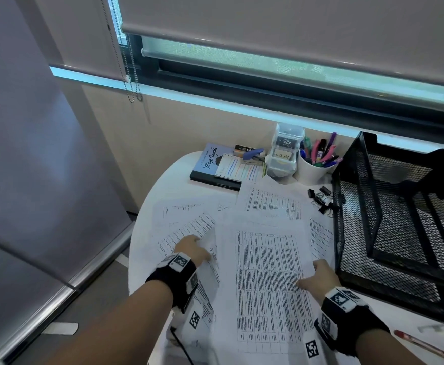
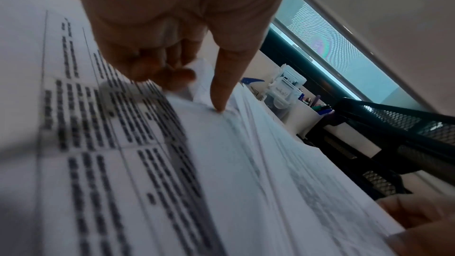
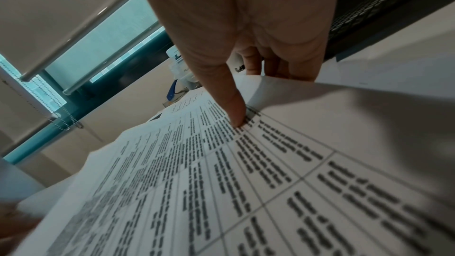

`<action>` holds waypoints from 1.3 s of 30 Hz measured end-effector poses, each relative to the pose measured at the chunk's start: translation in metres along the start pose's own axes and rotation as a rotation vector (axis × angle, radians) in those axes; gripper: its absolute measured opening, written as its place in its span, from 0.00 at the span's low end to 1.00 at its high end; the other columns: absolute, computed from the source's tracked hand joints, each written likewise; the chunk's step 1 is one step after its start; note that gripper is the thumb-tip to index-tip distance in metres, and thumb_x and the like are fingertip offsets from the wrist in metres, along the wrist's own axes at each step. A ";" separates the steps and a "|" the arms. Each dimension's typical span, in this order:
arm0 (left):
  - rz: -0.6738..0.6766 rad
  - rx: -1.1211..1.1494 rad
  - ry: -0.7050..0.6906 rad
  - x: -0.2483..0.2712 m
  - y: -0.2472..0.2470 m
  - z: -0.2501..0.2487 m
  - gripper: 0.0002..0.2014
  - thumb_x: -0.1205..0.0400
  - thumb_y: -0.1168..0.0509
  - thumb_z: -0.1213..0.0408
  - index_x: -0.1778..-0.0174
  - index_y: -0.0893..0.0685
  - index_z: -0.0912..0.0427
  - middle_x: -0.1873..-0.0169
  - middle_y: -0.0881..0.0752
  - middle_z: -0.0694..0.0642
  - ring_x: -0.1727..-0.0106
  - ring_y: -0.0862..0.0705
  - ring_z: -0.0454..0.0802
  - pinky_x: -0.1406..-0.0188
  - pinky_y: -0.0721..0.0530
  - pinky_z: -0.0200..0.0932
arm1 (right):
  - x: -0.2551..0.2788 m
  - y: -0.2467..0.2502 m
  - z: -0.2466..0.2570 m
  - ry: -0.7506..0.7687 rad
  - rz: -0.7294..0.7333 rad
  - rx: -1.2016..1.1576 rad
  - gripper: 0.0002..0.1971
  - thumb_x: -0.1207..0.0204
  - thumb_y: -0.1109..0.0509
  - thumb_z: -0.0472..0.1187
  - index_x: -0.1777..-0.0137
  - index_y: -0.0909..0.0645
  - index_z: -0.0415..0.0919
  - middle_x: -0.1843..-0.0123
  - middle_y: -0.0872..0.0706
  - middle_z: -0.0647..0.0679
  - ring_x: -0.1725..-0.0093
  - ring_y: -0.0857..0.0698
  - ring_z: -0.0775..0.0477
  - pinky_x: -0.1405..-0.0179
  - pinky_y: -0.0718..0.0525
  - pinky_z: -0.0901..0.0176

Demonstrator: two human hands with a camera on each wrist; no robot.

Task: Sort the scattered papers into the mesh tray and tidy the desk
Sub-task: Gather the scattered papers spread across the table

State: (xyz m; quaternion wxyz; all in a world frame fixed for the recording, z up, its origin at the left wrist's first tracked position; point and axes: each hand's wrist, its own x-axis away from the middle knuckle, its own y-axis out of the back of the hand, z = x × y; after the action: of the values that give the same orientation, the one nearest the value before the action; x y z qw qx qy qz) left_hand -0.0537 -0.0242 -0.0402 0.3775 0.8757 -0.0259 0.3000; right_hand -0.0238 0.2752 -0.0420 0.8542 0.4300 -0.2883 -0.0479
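Several printed sheets (image 1: 268,272) lie overlapping across the round white table (image 1: 173,180). My left hand (image 1: 197,248) grips the left edge of the pile, thumb (image 2: 219,102) on top and curled fingers (image 2: 169,77) at the edge over a lower sheet (image 2: 98,143). At the top sheet's right edge my right hand (image 1: 313,275) pinches the paper: its thumb (image 3: 236,116) presses the printed table (image 3: 221,182) and its fingers (image 3: 283,65) go behind the lifted edge. The black mesh tray (image 1: 357,180) stands right beside that hand, with nothing visible in it.
Along the back stand a book (image 1: 207,164) with a notepad, a blue stapler (image 1: 252,154), a clear box (image 1: 284,151) and a white cup of pens (image 1: 315,167). Black binder clips (image 1: 323,198) lie by the tray. A red pen (image 1: 420,343) lies front right. The table's edge curves at left.
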 end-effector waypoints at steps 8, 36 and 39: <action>0.000 0.499 0.000 0.004 0.011 0.011 0.04 0.23 0.30 0.67 0.54 0.16 0.61 0.66 0.14 0.57 0.67 0.16 0.53 0.72 0.14 0.39 | -0.002 0.003 -0.001 0.006 0.026 -0.049 0.27 0.35 0.24 0.29 0.37 0.29 0.32 0.45 0.18 0.38 0.49 0.17 0.41 0.51 0.18 0.56; -0.221 -0.320 -0.160 0.029 -0.023 0.019 0.22 0.20 0.41 0.44 0.32 0.24 0.45 0.24 0.30 0.55 0.23 0.35 0.55 0.23 0.36 0.53 | 0.008 0.013 -0.010 0.096 -0.022 -0.399 0.13 0.29 0.39 0.18 0.50 0.25 0.34 0.51 0.16 0.35 0.52 0.18 0.40 0.54 0.20 0.56; -0.148 -0.287 -0.149 0.033 -0.029 0.018 0.25 0.18 0.47 0.43 0.25 0.33 0.44 0.19 0.42 0.55 0.17 0.47 0.58 0.21 0.47 0.61 | 0.004 0.016 -0.013 0.088 -0.013 -0.382 0.14 0.28 0.39 0.19 0.48 0.25 0.34 0.51 0.16 0.35 0.51 0.18 0.39 0.48 0.20 0.51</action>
State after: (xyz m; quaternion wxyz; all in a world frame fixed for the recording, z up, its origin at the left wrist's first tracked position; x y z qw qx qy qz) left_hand -0.0094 -0.0098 -0.0511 0.5166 0.8322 -0.0320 0.1990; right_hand -0.0164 0.2935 -0.0344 0.9318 0.2635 -0.2336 -0.0881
